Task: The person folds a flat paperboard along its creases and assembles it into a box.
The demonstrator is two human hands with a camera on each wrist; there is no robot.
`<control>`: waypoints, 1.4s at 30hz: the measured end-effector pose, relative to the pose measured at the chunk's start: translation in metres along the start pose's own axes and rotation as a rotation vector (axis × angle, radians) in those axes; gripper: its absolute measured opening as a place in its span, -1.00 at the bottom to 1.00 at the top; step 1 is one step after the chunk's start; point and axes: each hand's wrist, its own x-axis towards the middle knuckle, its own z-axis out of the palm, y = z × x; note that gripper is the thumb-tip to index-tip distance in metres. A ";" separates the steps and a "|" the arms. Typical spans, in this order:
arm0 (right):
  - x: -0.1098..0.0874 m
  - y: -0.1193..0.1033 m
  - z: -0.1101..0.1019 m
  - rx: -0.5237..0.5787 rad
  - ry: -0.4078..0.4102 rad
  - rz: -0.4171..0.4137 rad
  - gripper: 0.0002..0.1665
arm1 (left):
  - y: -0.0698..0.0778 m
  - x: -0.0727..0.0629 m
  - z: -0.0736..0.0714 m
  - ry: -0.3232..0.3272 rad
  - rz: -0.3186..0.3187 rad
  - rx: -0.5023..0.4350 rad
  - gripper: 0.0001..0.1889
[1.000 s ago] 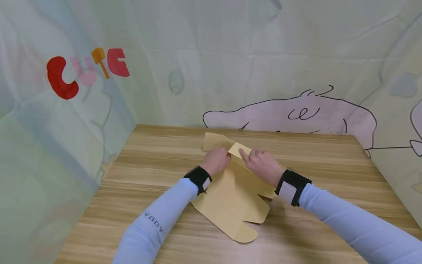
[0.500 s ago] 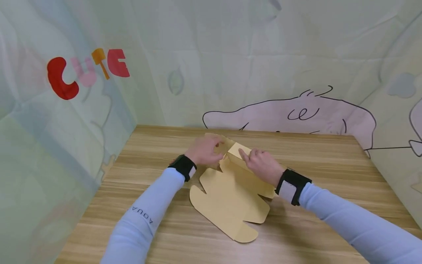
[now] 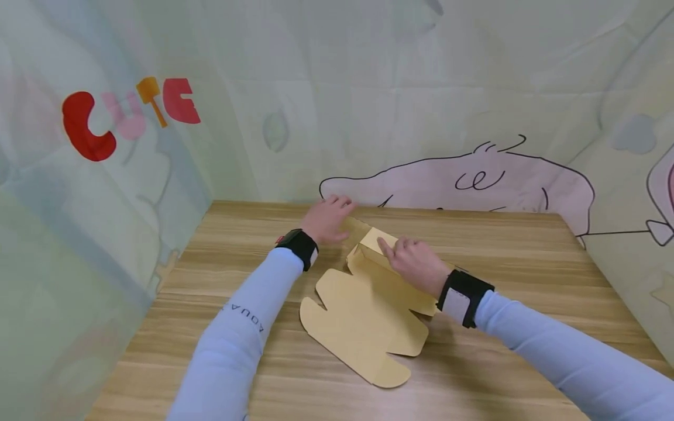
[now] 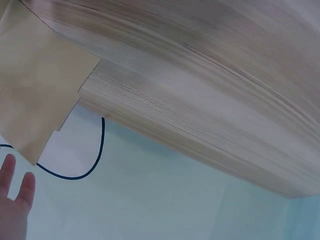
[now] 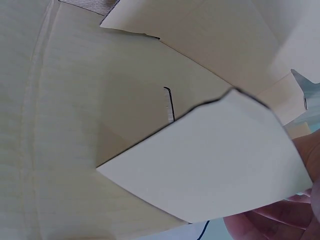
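Observation:
A flat, die-cut cardboard box (image 3: 363, 310) lies partly folded on the table, its rounded tabs spread toward the near side. Its far wall stands up, with a narrow folded strip (image 3: 372, 237) on top. My right hand (image 3: 418, 266) holds this wall, index finger laid along the strip; in the right wrist view its other fingers (image 5: 272, 220) curl behind the angled flap (image 5: 210, 165). My left hand (image 3: 327, 220) holds nothing, fingers spread over the far-left flap, partly covering it. In the left wrist view, fingertips (image 4: 26, 187) appear just off that flap's edge (image 4: 45, 85).
The wood-grain table (image 3: 226, 345) runs back to a printed cloth backdrop (image 3: 295, 88) along its far edge. More cloth hangs at the left side with large coloured letters (image 3: 97, 131), and at the right. Each wrist wears a black strap (image 3: 466, 295).
My left hand has let go of the strip's left corner and moved left and away, to the far-left flap. Left-side tabs are now uncovered. My right hand keeps its hold.

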 end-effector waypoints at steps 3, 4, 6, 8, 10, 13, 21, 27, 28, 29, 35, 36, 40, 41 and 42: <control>-0.001 0.000 0.000 -0.006 0.002 -0.004 -0.40 | 0.005 0.007 0.001 -0.077 0.008 0.022 -0.34; -0.001 0.001 -0.001 -0.006 0.002 -0.004 -0.40 | 0.007 0.009 0.002 -0.093 0.011 0.028 -0.37; -0.001 0.001 -0.001 -0.008 0.003 -0.005 -0.39 | 0.009 0.012 0.005 -0.107 0.015 0.039 -0.42; -0.001 0.001 -0.001 -0.010 0.003 -0.005 -0.38 | 0.011 0.013 0.008 -0.100 0.018 0.052 -0.45; -0.001 0.000 -0.001 -0.012 0.004 -0.005 -0.38 | 0.011 0.014 0.012 -0.084 0.016 0.063 -0.47; -0.001 0.000 0.000 -0.009 0.005 -0.004 -0.38 | 0.011 0.014 0.018 -0.056 0.007 0.061 -0.51; 0.000 0.000 0.000 0.021 0.006 -0.008 -0.41 | 0.012 0.011 0.020 -0.006 -0.024 0.001 -0.66; 0.001 0.002 0.000 0.047 -0.013 -0.011 -0.39 | 0.015 0.009 0.014 -0.021 -0.071 -0.064 -0.74; 0.001 0.002 0.001 0.047 -0.013 -0.010 -0.39 | 0.015 0.009 0.012 -0.031 -0.078 -0.076 -0.74; 0.002 0.003 0.001 0.046 -0.013 -0.009 -0.38 | 0.016 0.008 0.010 -0.041 -0.083 -0.093 -0.73; 0.001 0.003 0.002 0.073 0.000 0.014 -0.41 | 0.025 0.006 -0.002 -0.114 -0.107 -0.197 -0.69; 0.001 0.004 0.002 0.078 0.006 0.019 -0.42 | 0.027 0.006 -0.003 -0.126 -0.113 -0.210 -0.69; 0.000 0.004 0.003 0.083 0.023 0.022 -0.42 | 0.034 0.004 -0.007 -0.170 -0.155 -0.292 -0.71; 0.000 0.004 0.003 0.083 0.024 0.022 -0.42 | 0.035 0.004 -0.007 -0.181 -0.162 -0.310 -0.71; 0.000 0.004 0.003 0.080 0.025 0.021 -0.41 | 0.036 0.003 -0.007 -0.191 -0.172 -0.337 -0.72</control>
